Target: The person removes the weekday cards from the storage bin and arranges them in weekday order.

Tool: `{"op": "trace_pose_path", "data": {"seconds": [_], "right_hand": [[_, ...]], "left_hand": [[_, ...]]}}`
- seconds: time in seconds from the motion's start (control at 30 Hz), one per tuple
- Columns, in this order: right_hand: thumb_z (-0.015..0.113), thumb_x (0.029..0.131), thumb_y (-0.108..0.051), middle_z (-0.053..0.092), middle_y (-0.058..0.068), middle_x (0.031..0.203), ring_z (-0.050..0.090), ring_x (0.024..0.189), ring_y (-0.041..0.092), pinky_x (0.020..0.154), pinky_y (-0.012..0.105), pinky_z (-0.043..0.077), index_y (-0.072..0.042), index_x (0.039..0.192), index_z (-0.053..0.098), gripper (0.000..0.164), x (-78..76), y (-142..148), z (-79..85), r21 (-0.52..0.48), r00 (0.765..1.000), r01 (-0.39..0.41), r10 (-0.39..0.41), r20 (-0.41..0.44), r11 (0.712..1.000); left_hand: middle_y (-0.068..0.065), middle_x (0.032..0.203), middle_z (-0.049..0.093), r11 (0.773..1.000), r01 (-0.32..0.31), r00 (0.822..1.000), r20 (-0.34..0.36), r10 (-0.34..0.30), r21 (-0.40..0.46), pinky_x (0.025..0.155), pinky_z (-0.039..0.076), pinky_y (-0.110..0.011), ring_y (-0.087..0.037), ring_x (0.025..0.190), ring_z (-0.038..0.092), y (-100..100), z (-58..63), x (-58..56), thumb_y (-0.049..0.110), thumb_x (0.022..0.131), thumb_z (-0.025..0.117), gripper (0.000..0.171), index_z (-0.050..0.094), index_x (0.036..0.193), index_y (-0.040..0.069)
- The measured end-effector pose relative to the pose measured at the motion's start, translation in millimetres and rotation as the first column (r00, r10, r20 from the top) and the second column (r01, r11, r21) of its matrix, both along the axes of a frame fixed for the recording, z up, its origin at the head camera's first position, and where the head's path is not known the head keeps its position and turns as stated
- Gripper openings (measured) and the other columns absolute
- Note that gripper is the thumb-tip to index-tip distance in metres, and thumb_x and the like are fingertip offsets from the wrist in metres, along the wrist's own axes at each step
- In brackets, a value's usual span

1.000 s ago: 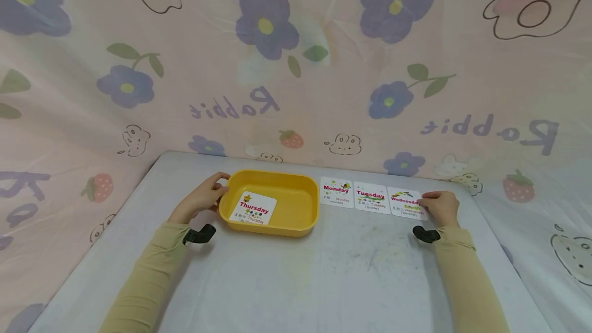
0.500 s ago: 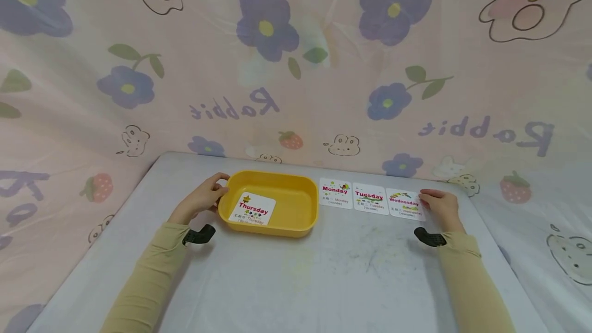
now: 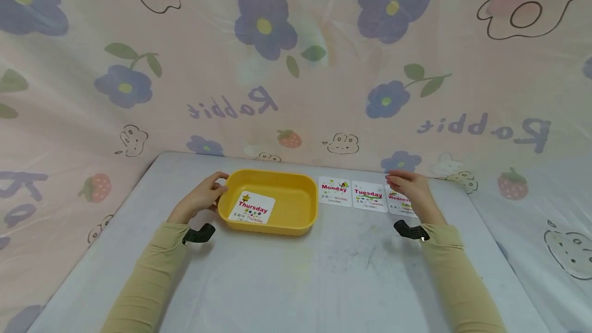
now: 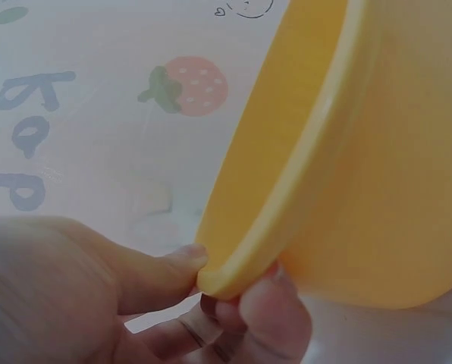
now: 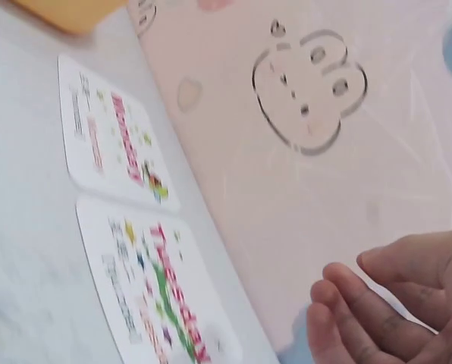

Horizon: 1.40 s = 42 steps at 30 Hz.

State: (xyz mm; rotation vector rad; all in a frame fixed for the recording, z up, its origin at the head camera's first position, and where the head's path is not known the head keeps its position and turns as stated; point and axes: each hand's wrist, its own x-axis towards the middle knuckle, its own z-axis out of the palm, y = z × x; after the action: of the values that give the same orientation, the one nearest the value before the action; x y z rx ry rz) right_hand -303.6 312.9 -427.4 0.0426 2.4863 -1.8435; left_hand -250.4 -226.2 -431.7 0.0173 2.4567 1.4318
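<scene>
The left hand (image 3: 200, 202) pinches the yellow tray (image 3: 296, 202), perhaps steadying it, Thursday card (image 3: 252, 208) inside; the right hand (image 3: 413, 191), empty and loose, hovers by Wednesday card (image 3: 396, 206), seemingly lined after Monday card (image 3: 335, 192) and Tuesday card (image 3: 369, 197) by weekday.

Monday (image 3: 335, 192), Tuesday (image 3: 369, 197), Thursday (image 3: 252, 208), likely Wednesday cards (image 3: 399, 205)

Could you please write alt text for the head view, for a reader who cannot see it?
A person's left hand grips a yellow tray holding a Thursday card. To its right, a Monday card, Tuesday card and Wednesday card lie in a row on a white table, the right hand partly hiding the last. Behind hangs a rabbit-print cloth.
</scene>
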Motion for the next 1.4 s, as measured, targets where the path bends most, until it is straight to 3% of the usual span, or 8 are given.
{"op": "trace_pose_path", "data": {"seconds": [0.13,0.27,0.5,0.67,0.93,1.27,1.4], "right_hand": [[0.056,0.098,-0.018,0.054,0.024,0.129,0.061,0.106,0.018,0.093,0.032,0.047,0.008,0.136,0.045,0.047,3.4,-20.7,7.3,-0.028,0.999,-0.052,0.052,0.016,0.998],[0.056,0.098,-0.018,0.052,0.025,0.132,0.056,0.115,0.028,0.094,0.032,0.046,0.006,0.135,0.047,0.045,5.3,-40.4,13.3,-0.032,0.994,-0.102,0.103,0.023,0.994],[0.058,0.097,-0.015,0.051,0.027,0.131,0.062,0.102,0.014,0.097,0.039,0.044,0.005,0.132,0.049,0.042,4.5,-73.4,16.4,-0.119,0.987,-0.156,0.16,0.03,0.981],[0.059,0.096,-0.014,0.054,0.025,0.129,0.06,0.109,0.025,0.099,0.045,0.041,0.004,0.13,0.052,0.038,4.7,-98.8,19.4,-0.165,0.979,-0.195,0.202,0.026,0.967],[0.061,0.095,-0.014,0.06,0.022,0.121,0.06,0.107,0.03,0.091,0.033,0.049,0.002,0.124,0.058,0.033,11.2,-139.7,22.9,-0.167,0.962,-0.268,0.272,-0.001,0.949],[0.059,0.096,-0.013,0.064,0.016,0.115,0.062,0.107,0.027,0.088,0.031,0.05,0.0,0.122,0.059,0.028,13.6,-179.9,23.4,-0.209,0.938,-0.33,0.344,0.031,0.92],[0.057,0.097,-0.012,0.062,0.019,0.118,0.057,0.113,0.034,0.089,0.031,0.05,0.004,0.123,0.058,0.03,14.2,-191.8,23.6,-0.219,0.92,-0.371,0.39,0.047,0.902]], "left_hand": [[-0.021,0.101,0.054,1.0,0.002,1.0,0.002,-0.002,0.006,0.063,0.055,-0.039,-0.025,0.072,0.055,1.0,-0.7,0.5,0.013,0.103,0.044,0.041,0.033,0.141,0.006],[-0.02,0.1,0.054,1.0,0.005,1.0,0.0,-0.005,0.007,0.063,0.055,-0.039,-0.025,0.072,0.055,1.9,-1.1,1.6,0.013,0.103,0.044,0.041,0.033,0.141,0.006],[-0.02,0.1,0.054,1.0,0.012,1.0,0.002,-0.012,0.011,0.064,0.055,-0.041,-0.025,0.073,0.055,2.8,-0.4,2.0,0.013,0.103,0.043,0.041,0.032,0.142,0.006],[-0.021,0.101,0.053,1.0,0.009,1.0,0.007,-0.009,0.015,0.064,0.055,-0.041,-0.025,0.073,0.056,1.4,-2.4,0.0,0.013,0.103,0.044,0.041,0.032,0.142,0.006],[-0.021,0.102,0.054,1.0,0.001,1.0,0.01,-0.001,0.002,0.063,0.054,-0.038,-0.026,0.075,0.055,-1.4,-3.5,-0.2,0.014,0.103,0.044,0.043,0.031,0.143,0.007],[-0.02,0.101,0.053,1.0,0.004,1.0,0.014,-0.004,-0.004,0.065,0.055,-0.041,-0.025,0.073,0.055,-2.5,-1.4,-2.7,0.016,0.103,0.044,0.043,0.03,0.143,0.008],[-0.02,0.102,0.053,1.0,0.007,1.0,0.02,-0.006,-0.014,0.064,0.055,-0.038,-0.025,0.074,0.055,-1.7,-0.3,-3.2,0.016,0.103,0.043,0.043,0.03,0.144,0.007]]}}
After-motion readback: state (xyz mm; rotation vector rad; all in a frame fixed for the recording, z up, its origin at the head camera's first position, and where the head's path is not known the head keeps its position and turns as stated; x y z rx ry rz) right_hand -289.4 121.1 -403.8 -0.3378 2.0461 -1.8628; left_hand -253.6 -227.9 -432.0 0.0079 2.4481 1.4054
